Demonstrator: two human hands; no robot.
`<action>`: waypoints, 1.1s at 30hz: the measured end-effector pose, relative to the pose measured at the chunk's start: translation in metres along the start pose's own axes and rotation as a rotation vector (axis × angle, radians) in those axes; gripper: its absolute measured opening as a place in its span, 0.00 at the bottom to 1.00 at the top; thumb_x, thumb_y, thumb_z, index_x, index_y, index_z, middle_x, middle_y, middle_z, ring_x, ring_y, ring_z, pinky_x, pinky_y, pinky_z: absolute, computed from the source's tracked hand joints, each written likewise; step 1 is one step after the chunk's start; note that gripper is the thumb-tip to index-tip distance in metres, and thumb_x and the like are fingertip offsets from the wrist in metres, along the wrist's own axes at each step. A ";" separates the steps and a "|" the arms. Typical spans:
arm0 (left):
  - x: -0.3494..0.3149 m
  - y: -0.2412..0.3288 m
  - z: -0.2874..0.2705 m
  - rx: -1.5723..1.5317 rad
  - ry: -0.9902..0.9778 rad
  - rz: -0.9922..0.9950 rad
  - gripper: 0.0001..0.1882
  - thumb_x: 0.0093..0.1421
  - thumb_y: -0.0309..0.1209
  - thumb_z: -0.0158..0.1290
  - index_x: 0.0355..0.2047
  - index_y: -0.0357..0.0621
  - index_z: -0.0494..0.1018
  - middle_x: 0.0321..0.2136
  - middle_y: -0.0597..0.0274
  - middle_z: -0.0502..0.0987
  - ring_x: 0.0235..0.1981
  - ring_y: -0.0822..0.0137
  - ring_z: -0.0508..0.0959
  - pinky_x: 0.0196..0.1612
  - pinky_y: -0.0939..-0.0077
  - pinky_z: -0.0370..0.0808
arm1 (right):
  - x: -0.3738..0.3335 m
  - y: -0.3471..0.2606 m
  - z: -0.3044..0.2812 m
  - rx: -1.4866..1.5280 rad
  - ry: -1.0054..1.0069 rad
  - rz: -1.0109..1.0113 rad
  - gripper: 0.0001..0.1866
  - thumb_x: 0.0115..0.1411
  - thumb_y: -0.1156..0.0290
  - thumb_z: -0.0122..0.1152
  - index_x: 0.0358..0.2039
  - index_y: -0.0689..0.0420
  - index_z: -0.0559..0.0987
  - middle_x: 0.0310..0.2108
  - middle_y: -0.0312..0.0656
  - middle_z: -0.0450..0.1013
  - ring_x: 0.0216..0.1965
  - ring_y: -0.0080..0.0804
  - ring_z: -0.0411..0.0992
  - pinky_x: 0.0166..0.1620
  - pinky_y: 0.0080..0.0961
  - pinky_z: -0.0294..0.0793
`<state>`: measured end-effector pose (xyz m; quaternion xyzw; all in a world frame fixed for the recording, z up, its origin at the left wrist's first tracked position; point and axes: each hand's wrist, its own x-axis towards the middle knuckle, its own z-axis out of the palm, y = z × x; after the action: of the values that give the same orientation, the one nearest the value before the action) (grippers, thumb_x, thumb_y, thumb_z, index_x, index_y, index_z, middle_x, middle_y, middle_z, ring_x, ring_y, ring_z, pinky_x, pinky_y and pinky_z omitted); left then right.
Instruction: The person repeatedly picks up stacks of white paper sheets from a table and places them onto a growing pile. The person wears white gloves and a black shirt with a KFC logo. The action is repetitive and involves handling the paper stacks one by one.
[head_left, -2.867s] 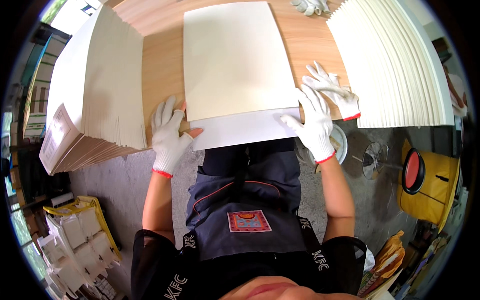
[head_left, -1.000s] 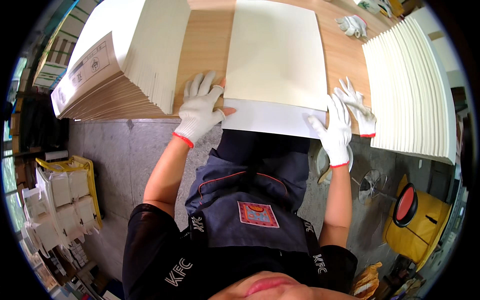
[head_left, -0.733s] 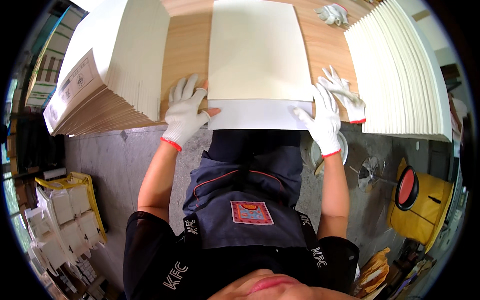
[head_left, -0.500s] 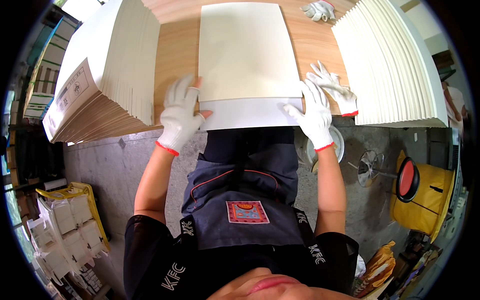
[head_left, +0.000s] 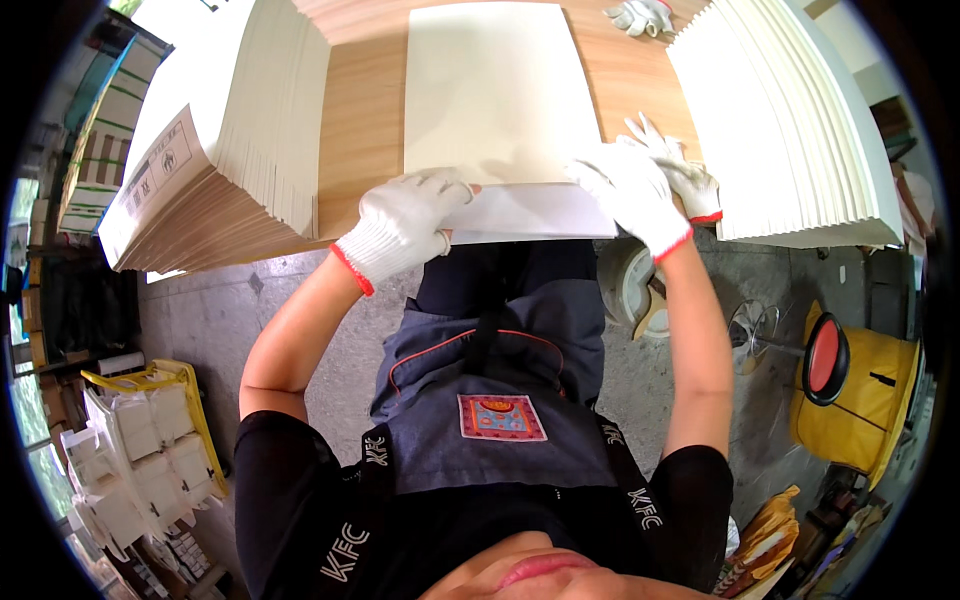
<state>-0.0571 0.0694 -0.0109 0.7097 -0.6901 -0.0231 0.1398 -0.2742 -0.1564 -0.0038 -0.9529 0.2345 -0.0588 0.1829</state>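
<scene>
A large cream board [head_left: 500, 90] lies flat on the wooden table, with a white strip [head_left: 535, 210] along its near edge. My left hand [head_left: 410, 220], in a white knitted glove with a red cuff, rests over the near left corner. Its fingers stretch across the board's edge, and the thumb sits apart, beside the strip's left end. Bare fingertips poke out of this glove. At the near right corner my gloved right hand [head_left: 630, 190] lies with its fingers extended leftward over the seam. The undersides of both hands are hidden.
Tall stacks of folded cream boards stand on the left [head_left: 270, 120] and right [head_left: 780, 130]. A loose glove [head_left: 682, 175] lies by my right hand, another glove [head_left: 640, 16] farther back. Below the table edge are a round pail [head_left: 622, 280] and a red-topped stool [head_left: 826, 358].
Both hands have moved inward over the board's near corners. My left hand has turned so its fingers point right, and the right hand's fingers now reach left across the seam.
</scene>
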 end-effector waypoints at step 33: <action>0.179 -0.012 -0.013 0.431 -0.947 0.368 0.61 0.38 0.26 0.71 0.64 1.02 0.54 0.53 0.65 0.71 0.48 0.57 0.79 0.45 0.64 0.79 | -0.012 0.109 0.029 -0.329 0.434 0.043 0.19 0.58 0.58 0.63 0.44 0.58 0.79 0.44 0.49 0.76 0.48 0.43 0.73 0.55 0.37 0.70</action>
<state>-0.0340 -0.1050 0.0280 0.5019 -0.7794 -0.1732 -0.3325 -0.3256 -0.2309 -0.0718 -0.9297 0.2948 -0.2190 -0.0275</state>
